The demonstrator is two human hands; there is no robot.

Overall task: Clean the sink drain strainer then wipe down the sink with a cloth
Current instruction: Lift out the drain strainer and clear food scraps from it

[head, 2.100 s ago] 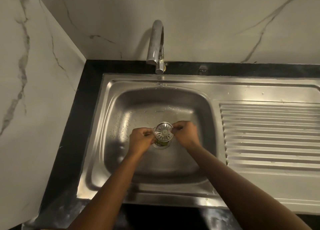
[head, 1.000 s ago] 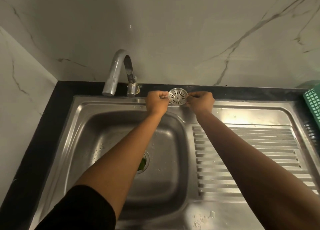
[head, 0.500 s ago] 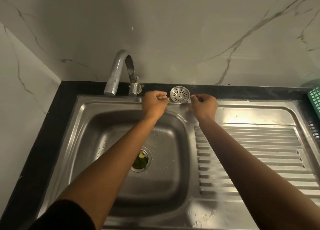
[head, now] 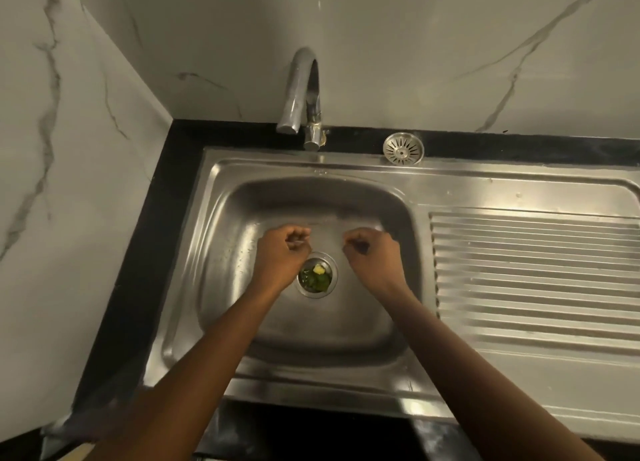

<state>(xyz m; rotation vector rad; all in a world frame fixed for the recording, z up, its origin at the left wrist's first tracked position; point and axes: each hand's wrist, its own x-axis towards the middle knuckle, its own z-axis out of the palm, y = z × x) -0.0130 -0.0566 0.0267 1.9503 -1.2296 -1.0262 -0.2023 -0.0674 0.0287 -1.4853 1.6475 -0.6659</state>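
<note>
The round metal strainer lid [head: 403, 148] rests on the sink's back rim, right of the tap, with no hand on it. In the steel sink basin [head: 225, 238] the open drain [head: 317, 275] holds green and yellow food scraps. My left hand [head: 282, 256] hovers just left of the drain with its fingers curled shut, holding nothing. My right hand [head: 372, 254] hovers to the right of the drain, also curled shut and empty. No cloth is in view.
A curved chrome tap [head: 304, 96] stands at the back of the sink. A ribbed steel draining board [head: 533, 273] lies to the right. Black countertop [head: 152, 218] borders the sink, with marble walls behind and to the left.
Both hands let go of the strainer lid on the back rim and moved down into the basin, either side of the drain. The view tilted downward.
</note>
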